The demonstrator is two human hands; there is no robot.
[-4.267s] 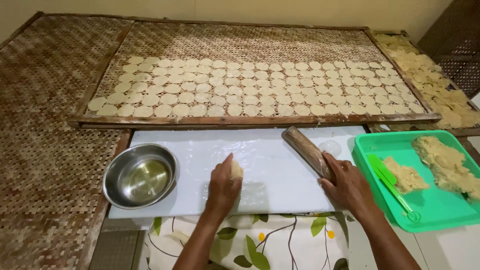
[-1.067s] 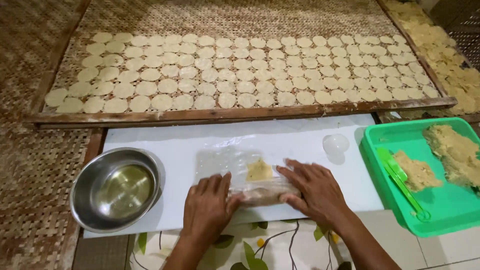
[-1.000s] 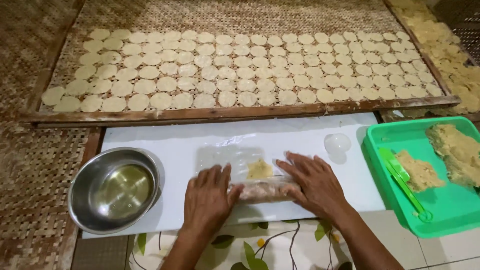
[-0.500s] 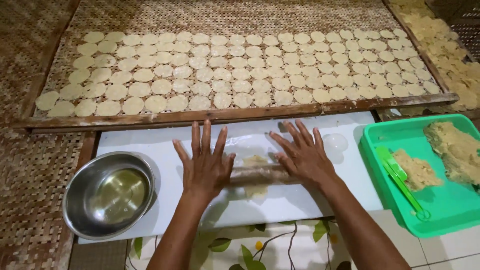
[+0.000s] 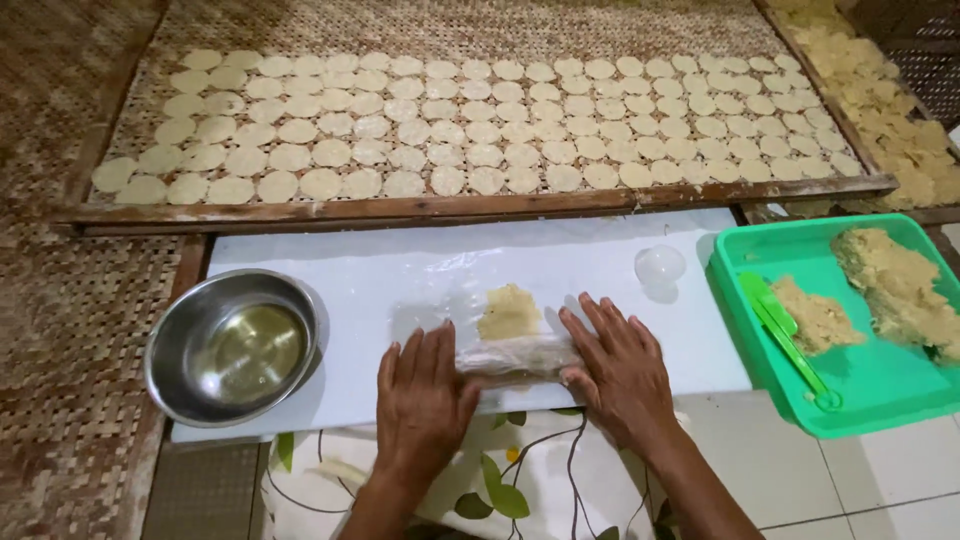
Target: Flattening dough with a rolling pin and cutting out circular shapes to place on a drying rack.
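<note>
Both hands are back toward the near edge of the white board point(image 5: 300, 300) now: half a second ago they were farther up it with fingers fanned wide, and they have drawn the plastic-wrapped roller point(image 5: 515, 355) toward the body. The left hand point(image 5: 425, 400) lies flat, palm down, fingers together, pressing on the roller's left end; the right hand point(image 5: 620, 370) does the same on the right end, so neither grip closes around anything. The flattened piece of dough point(image 5: 508, 312), under a clear sheet, now shows just beyond the roller, thin and ragged-edged, so the backward stroke looks about done. A steel bowl point(image 5: 232, 345) sits to the left, a green tray point(image 5: 880, 390) of dough to the right, and rows of pale discs point(image 5: 480, 120) lie on the woven rack beyond.
</note>
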